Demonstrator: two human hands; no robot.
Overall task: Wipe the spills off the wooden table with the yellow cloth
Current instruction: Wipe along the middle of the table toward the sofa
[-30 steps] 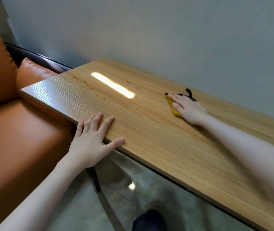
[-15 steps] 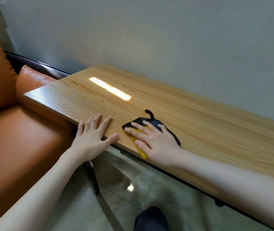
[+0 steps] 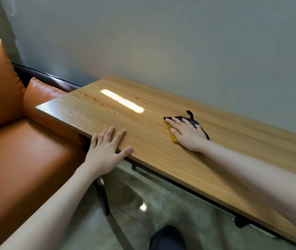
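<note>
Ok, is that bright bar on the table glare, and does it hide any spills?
Head view: yes, a lamp reflection on the wooden table; drops show beside it, anything under it is washed out. Wide-angle bends the table edge; right hand sharp.

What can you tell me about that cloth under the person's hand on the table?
The cloth looks like soft fabric, yellow on the part showing at its left and near edge, with a black side or trim and a small black loop sticking up at the back. It lies flat and bunched on the wooden table, about midway across its depth, to the right of the bright light reflection. The right hand presses flat on it with straight fingers, covering most of it.
</note>
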